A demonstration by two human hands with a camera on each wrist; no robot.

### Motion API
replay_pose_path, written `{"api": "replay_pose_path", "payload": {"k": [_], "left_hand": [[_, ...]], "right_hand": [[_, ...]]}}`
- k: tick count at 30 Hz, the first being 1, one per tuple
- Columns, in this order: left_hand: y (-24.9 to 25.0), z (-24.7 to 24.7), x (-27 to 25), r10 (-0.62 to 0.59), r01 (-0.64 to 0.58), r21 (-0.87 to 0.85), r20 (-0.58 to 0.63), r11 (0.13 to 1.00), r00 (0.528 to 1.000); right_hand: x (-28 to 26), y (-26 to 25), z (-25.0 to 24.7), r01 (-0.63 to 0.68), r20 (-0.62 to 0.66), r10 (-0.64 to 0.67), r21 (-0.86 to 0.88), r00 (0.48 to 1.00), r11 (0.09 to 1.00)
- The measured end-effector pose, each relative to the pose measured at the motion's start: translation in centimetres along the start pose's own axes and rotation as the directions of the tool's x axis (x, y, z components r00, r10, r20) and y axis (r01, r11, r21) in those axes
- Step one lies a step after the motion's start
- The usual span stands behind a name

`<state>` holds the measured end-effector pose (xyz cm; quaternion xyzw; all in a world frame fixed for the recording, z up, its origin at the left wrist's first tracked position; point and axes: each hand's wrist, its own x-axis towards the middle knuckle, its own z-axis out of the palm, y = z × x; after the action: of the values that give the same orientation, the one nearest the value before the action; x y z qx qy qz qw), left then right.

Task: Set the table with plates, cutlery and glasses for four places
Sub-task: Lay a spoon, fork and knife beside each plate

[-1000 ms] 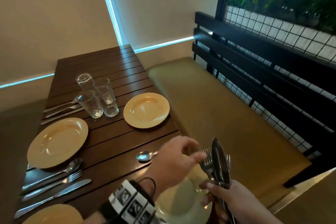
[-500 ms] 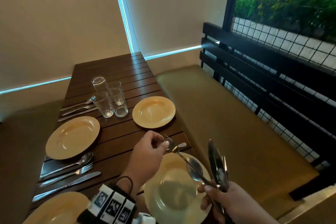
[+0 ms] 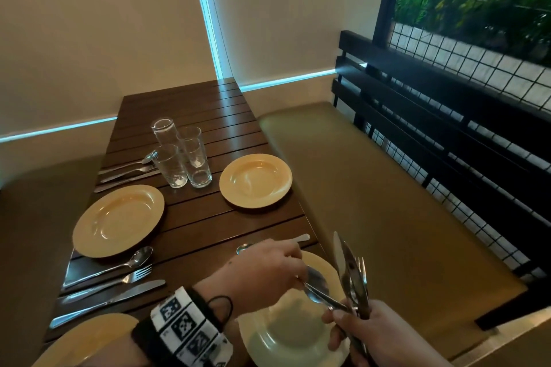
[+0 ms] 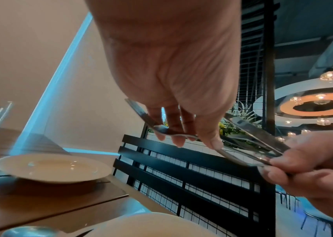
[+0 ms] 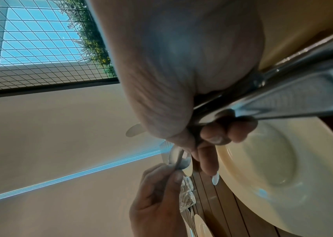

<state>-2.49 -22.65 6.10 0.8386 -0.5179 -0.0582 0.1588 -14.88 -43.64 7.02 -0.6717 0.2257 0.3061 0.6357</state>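
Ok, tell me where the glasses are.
Head view: the glasses stand clustered mid-table, left of the far right plate, beside the far left cutlery.

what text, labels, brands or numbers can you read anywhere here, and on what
None: no readable words, numbers or brand marks in any view.
The wristband on the left arm carries black-and-white square marker patterns, not letters.
Any stamps on the cutlery in the right hand are too blurred to read.

No text, label, brand or number can be read; the black-and-white wristband (image 3: 190,334) carries only square marker patterns.
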Motion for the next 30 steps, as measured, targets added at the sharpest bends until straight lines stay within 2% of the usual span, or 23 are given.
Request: {"api": "replay_pose_path", "payload": {"k": [2, 4, 6, 8, 9, 11, 16, 21, 30], "left_hand": [[-1.6, -0.6, 0.6, -0.108, 0.112, -0.109, 0.04, 0.988, 0.993], [-3.9, -1.1, 1.4, -0.263, 0.252, -0.213, -0.026, 0.944, 0.964], [-6.5, -1.1, 2.4, -0.458, 0.423, -0.27, -0.081, 0.865, 0.885], [-8.9, -0.4, 3.6, -0.613, 0.586, -0.238, -0.056, 0.775, 0.788], [-9.8, 0.3, 4.3, -0.664, 0.64, -0.225, -0.041, 0.735, 0.747], [-11.2, 1.6, 5.4, -0.715, 0.698, -0.212, -0.002, 0.684, 0.699], [-12.6, 3.7, 7.0, -0.717, 0.721, -0.105, 0.079, 0.685, 0.693], [-13.0, 4.6, 7.4, -0.717, 0.728, -0.053, 0.137, 0.684, 0.683], [-13.1, 5.2, 7.7, -0.72, 0.732, -0.012, 0.173, 0.681, 0.672]], "right_hand": [[0.5, -0.3, -0.1, -0.007, -0.019, 0.008, 0.029, 1.0, 1.0], [0.7, -0.4, -0.3, -0.005, -0.066, 0.007, 0.028, 0.998, 1.0], [0.9, -0.3, -0.7, -0.009, -0.104, 0.01, 0.008, 0.995, 1.0], [1.1, 0.1, -1.2, -0.011, -0.125, 0.014, 0.019, 0.992, 1.0], [1.2, 0.3, -1.4, -0.013, -0.129, 0.018, 0.037, 0.991, 0.999], [1.4, 0.5, -1.6, -0.013, -0.135, 0.021, 0.062, 0.991, 0.998], [2.0, 1.1, -2.0, 0.001, -0.153, 0.0, 0.001, 0.988, 1.0], [2.2, 1.5, -2.4, -0.008, -0.148, 0.016, 0.059, 0.989, 0.998], [2.7, 1.3, -2.2, -0.028, -0.129, 0.042, 0.112, 0.991, 0.993]]}}
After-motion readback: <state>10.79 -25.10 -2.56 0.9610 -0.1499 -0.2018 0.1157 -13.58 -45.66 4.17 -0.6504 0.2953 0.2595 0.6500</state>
